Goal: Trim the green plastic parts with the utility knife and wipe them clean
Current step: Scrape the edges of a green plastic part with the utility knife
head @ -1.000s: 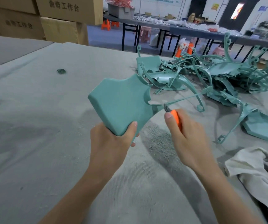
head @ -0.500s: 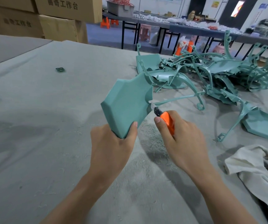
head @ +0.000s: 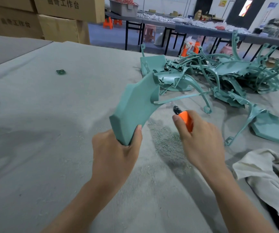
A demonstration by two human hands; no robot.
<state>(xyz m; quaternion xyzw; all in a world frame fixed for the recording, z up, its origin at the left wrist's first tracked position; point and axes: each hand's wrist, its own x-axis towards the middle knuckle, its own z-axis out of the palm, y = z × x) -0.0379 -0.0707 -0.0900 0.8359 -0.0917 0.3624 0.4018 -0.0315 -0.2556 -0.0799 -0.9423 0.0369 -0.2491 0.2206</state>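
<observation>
Separated from the curved edge of the green part (head: 135, 108) since half a second ago, the utility knife (head: 185, 119) is gripped in the right hand (head: 201, 142). That part is held by its lower corner in the left hand (head: 116, 152), above the table (head: 51, 148). Beyond, rightward, further parts (head: 227, 73) are heaped.

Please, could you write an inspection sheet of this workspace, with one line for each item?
surface: grey fabric-covered table, shavings below the hands.
job's things: part held up off the table; knife, orange, tip close to the part, seems not touching; pile of green parts far right; cloth crumpled, near right.
clutter: small green scrap, far left.
grips: left hand grips the part's lower end; right hand grips the knife.
cables: nothing seen.
surroundings: cardboard boxes behind left; benches with goods beyond.
</observation>
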